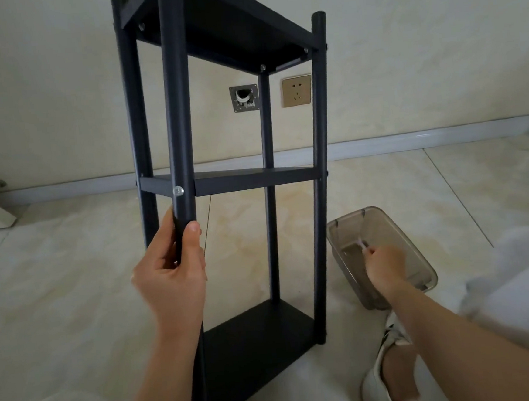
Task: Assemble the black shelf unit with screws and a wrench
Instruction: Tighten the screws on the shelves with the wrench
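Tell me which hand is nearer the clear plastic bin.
Right. The right hand reaches into the clear plastic bin, pinching a small item that is too blurred to identify. The left hand grips the shelf unit's near post, well left of the bin.

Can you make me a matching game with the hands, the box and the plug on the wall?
Things:
1. left hand
2. right hand
3. clear plastic box
4. gold wall socket

Places:
A. on the floor, right of the shelf unit
B. on the wall behind the shelf unit
C. grips the front post
D. reaches into the box, pinching something small

Pairs: 1-C, 2-D, 3-A, 4-B
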